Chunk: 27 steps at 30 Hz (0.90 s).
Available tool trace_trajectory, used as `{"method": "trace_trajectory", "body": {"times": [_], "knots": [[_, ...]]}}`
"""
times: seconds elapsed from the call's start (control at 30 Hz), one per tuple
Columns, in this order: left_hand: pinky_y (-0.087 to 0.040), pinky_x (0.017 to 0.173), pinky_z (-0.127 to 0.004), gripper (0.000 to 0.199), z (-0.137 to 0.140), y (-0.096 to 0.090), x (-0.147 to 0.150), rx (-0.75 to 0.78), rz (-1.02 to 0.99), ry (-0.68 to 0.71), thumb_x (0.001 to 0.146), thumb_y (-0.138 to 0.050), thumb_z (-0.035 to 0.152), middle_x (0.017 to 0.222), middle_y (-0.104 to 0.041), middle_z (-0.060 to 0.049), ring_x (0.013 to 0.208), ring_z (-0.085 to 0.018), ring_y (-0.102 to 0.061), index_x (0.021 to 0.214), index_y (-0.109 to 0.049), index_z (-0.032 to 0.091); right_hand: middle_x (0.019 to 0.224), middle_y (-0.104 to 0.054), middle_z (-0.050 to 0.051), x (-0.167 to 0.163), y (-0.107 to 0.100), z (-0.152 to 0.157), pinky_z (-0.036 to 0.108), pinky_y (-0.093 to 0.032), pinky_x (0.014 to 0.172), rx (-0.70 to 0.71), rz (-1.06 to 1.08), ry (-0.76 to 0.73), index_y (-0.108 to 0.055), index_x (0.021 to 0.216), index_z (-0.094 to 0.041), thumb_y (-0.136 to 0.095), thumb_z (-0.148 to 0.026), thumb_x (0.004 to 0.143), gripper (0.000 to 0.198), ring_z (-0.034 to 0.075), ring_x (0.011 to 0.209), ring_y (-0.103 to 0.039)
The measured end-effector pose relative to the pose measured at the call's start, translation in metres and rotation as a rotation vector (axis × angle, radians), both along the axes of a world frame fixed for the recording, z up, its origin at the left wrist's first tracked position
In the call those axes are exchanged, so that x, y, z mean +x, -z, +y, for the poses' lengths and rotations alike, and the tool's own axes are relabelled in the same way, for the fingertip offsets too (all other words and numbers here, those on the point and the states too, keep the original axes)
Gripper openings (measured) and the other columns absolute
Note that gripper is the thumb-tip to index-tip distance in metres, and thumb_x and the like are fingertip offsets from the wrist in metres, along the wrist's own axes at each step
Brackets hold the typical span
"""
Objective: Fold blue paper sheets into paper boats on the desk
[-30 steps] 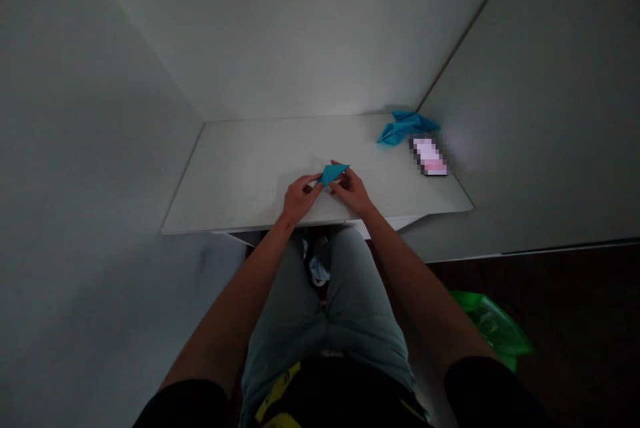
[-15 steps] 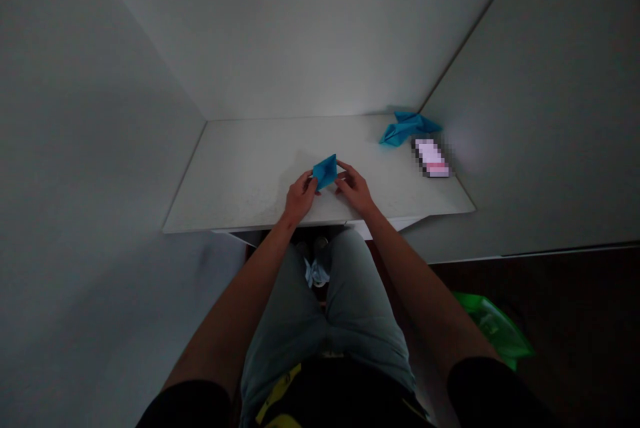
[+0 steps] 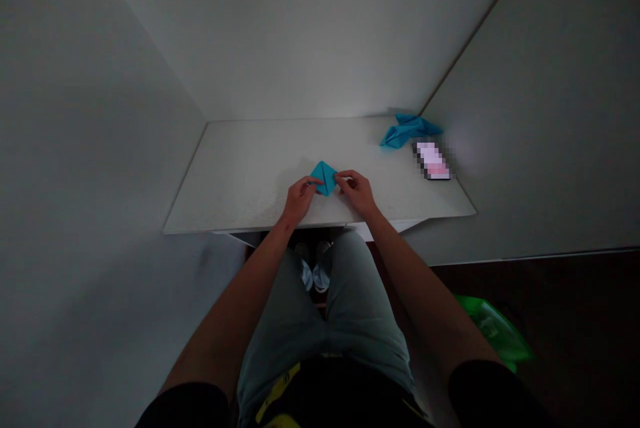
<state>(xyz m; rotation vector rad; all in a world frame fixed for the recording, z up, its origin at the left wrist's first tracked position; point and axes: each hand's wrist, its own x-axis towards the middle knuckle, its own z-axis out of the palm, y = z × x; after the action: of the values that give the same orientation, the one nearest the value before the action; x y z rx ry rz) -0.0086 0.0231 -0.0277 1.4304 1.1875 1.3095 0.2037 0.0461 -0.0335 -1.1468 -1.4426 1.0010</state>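
A small piece of folded blue paper [image 3: 325, 173], diamond-shaped with a dark crease or slit down its middle, is between my two hands over the front half of the white desk. My left hand [image 3: 300, 200] grips its left corner, with a finger lying across its front. At the right corner, the thumb and fingertips of my right hand [image 3: 357, 191] pinch the paper. Whether the paper's lower edge touches the desk, I cannot tell.
Other folded blue paper [image 3: 407, 131] lies at the desk's back right corner. A phone [image 3: 433, 160] with a lit, blurred screen lies just in front of it. Walls enclose the white desk [image 3: 240, 175] on three sides. A green bag [image 3: 495, 328] sits on the dark floor, lower right.
The blue paper has turned from a slanted four-sided shape to an upright diamond with its crease facing me. My right fingertips have closed onto its right corner.
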Motion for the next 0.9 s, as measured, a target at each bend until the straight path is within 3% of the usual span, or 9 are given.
{"method": "trace_trajectory", "body": {"times": [0.07,0.13,0.2,0.3,0.4,0.7,0.83,0.9], "knots": [[-0.061,0.076,-0.031,0.021,-0.001,0.001,0.000,0.009,0.016,-0.018,0.094,-0.075,0.034,0.087,-0.078,-0.002,0.075,-0.018,-0.072,0.111,-0.079,0.022,0.096,-0.077,0.003,0.000,0.001,0.001,0.031,-0.048,0.056,0.025,0.019,0.008,-0.077,0.126,-0.025,-0.085,-0.067,0.085,0.059,0.013,0.060,-0.054],[-0.060,0.075,-0.031,0.044,-0.001,0.002,0.001,0.014,0.015,-0.025,0.094,-0.081,0.037,0.096,-0.081,-0.003,0.075,-0.017,-0.072,0.135,-0.075,0.024,0.098,-0.076,0.002,0.000,0.001,0.002,0.031,-0.046,0.056,0.037,0.007,0.009,-0.072,0.139,-0.026,-0.086,-0.067,0.085,0.070,0.013,0.060,-0.051],[-0.062,0.080,-0.033,0.055,0.000,0.003,0.001,0.015,0.017,-0.022,0.096,-0.081,0.042,0.107,-0.083,-0.005,0.082,-0.018,-0.074,0.148,-0.070,0.026,0.093,-0.075,0.002,0.000,0.001,0.002,0.031,-0.046,0.060,0.026,-0.051,-0.008,-0.076,0.133,-0.024,-0.081,-0.070,0.088,0.064,0.014,0.063,-0.053],[-0.062,0.089,-0.036,0.040,0.001,0.001,0.000,0.021,0.074,-0.040,0.103,-0.072,0.053,0.109,-0.084,-0.007,0.093,-0.022,-0.077,0.127,-0.081,0.022,0.085,-0.074,0.002,0.000,-0.003,0.001,0.032,-0.048,0.066,0.016,-0.112,-0.022,-0.081,0.106,-0.023,-0.073,-0.074,0.094,0.053,0.016,0.068,-0.056],[-0.062,0.092,-0.038,0.042,0.001,-0.003,0.001,0.032,0.077,-0.045,0.103,-0.068,0.059,0.103,-0.085,-0.008,0.095,-0.024,-0.077,0.107,-0.084,0.020,0.083,-0.072,0.002,0.000,-0.006,-0.001,0.033,-0.048,0.067,0.039,-0.092,0.001,-0.078,0.096,-0.023,-0.073,-0.077,0.093,0.054,0.016,0.068,-0.055],[-0.062,0.095,-0.039,0.046,0.000,-0.005,-0.006,0.033,-0.057,-0.177,0.098,-0.074,0.065,0.104,-0.084,-0.008,0.100,-0.025,-0.076,0.105,-0.086,0.021,0.083,-0.073,0.002,0.002,-0.009,-0.002,0.032,-0.051,0.060,0.022,0.027,0.092,-0.075,0.100,-0.026,-0.072,-0.086,0.090,0.060,0.016,0.063,-0.057],[-0.061,0.098,-0.038,0.044,0.001,-0.004,-0.012,0.081,-0.061,-0.171,0.097,-0.076,0.065,0.110,-0.081,-0.010,0.105,-0.024,-0.074,0.103,-0.085,0.022,0.080,-0.071,0.000,0.000,-0.009,-0.002,0.032,-0.049,0.060,-0.001,0.017,0.058,-0.075,0.104,-0.026,-0.073,-0.083,0.090,0.059,0.016,0.063,-0.058],[-0.063,0.092,-0.037,0.045,0.002,-0.003,-0.012,0.092,-0.064,-0.167,0.093,-0.079,0.066,0.113,-0.077,-0.011,0.106,-0.024,-0.073,0.102,-0.086,0.022,0.077,-0.069,-0.001,-0.001,-0.009,-0.003,0.032,-0.047,0.061,0.009,-0.023,0.030,-0.076,0.107,-0.025,-0.076,-0.081,0.089,0.059,0.016,0.062,-0.056]]}}
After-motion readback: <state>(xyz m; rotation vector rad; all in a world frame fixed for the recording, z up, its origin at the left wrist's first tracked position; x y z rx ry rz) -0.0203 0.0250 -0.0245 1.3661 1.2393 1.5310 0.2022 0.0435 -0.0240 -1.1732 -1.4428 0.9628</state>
